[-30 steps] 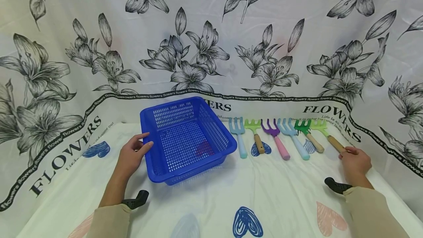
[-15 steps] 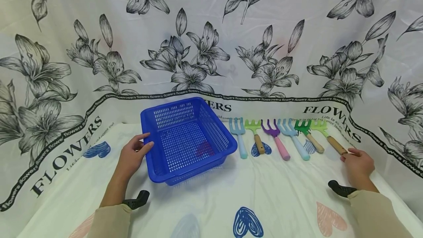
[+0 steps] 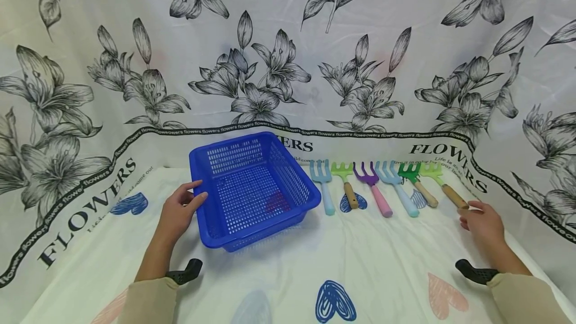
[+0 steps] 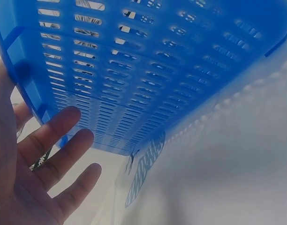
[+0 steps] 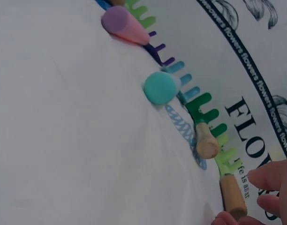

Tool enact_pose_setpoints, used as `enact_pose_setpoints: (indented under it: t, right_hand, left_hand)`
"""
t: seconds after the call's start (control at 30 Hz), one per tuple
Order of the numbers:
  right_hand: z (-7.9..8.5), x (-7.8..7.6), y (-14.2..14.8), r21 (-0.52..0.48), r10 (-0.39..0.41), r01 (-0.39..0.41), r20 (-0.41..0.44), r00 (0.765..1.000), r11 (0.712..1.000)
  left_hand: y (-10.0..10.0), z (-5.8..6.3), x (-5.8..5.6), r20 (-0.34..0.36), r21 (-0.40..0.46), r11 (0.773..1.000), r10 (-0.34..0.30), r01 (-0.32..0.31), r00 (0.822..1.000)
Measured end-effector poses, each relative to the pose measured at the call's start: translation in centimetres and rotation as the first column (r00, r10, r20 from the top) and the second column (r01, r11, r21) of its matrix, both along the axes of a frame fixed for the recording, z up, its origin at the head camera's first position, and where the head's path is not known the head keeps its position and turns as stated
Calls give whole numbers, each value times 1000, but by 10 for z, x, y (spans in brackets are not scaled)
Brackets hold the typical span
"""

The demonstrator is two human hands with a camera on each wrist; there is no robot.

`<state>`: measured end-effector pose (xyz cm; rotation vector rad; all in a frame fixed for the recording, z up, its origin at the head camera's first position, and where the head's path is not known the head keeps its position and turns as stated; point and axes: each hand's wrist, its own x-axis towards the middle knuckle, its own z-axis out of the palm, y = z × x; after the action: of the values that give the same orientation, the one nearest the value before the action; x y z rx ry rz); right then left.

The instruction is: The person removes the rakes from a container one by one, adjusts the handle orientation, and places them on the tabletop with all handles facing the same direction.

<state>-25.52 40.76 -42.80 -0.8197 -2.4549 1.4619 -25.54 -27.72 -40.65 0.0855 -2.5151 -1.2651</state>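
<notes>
My left hand (image 3: pixel 180 216) is at the left rim of a blue plastic basket (image 3: pixel 265 226), thumb and index fingertip over the rim. In the left wrist view its other fingers (image 4: pixel 71 154) spread beneath the rim. On the right, my right hand (image 3: pixel 486 224) hovers with relaxed fingers beside the handle end of a light-green hand rake (image 3: pixel 454 196). The right wrist view shows this wooden handle (image 5: pixel 233 196) lying on the cloth, with the fingers parted around its end and not closed on it.
Several small garden tools lie in a row right of the basket: a dark-green rake (image 3: pixel 425 193), a light-blue fork (image 3: pixel 405 196), a purple fork with pink handle (image 3: pixel 381 199), another light-green rake (image 3: pixel 350 194) and a second light-blue fork (image 3: pixel 327 194). A flowered curtain (image 3: pixel 288 109) hangs behind.
My right hand has let go of the rightmost rake's handle and drawn slightly right, its wrist turning outward. The left hand and basket stay put; the head view shifts slightly.
</notes>
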Motion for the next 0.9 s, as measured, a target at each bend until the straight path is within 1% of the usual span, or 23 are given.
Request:
enact_pose_setpoints:
  t: [0.1,0.17,0.23,0.3,0.4,0.43,0.53,0.6,0.67,0.73,0.8,0.83,0.9]
  right_hand:
    - [2,6,-5,33,49,-50,12,999,998]
    - [3,12,-8,66,111,-111,5,994,992]
    - [4,19,-11,116,200,-197,-7,980,973]
    - [5,25,-14,186,305,-297,-17,952,937]
    - [8,35,-20,308,446,-420,-15,895,853]
    - [9,37,-22,349,480,-448,-7,877,823]
    - [10,44,-25,452,551,-499,20,835,740]
    - [9,46,-26,516,585,-513,28,811,686]
    - [7,47,-26,589,615,-513,33,788,625]
    - [4,47,-27,669,643,-500,43,764,550]
    - [1,46,-27,731,660,-491,73,748,475]
    - [0,46,-27,752,665,-488,91,742,442]
    - [-2,47,-28,776,671,-488,115,733,399]
  left_hand:
    - [3,-1,-1,15,17,1000,0,0,1000]
    - [5,-1,-1,24,23,1000,1,-1,1000]
    - [7,-1,-1,26,21,1000,3,-4,1000]
    - [8,-1,-1,24,22,1000,4,-4,1000]
    - [7,-1,-1,17,22,1000,-1,1,1000]
    - [7,0,-1,16,25,1000,-3,3,1000]
    - [8,1,-1,25,46,999,-10,8,1000]
    - [9,3,-1,28,66,998,-9,7,1000]
    - [10,4,0,25,82,997,-1,-1,1000]
    - [10,4,0,12,86,996,11,-12,1000]
    - [8,3,1,-5,84,996,24,-24,1000]
    - [7,2,2,-17,78,997,28,-27,999]
    - [4,0,2,-47,50,998,26,-23,999]
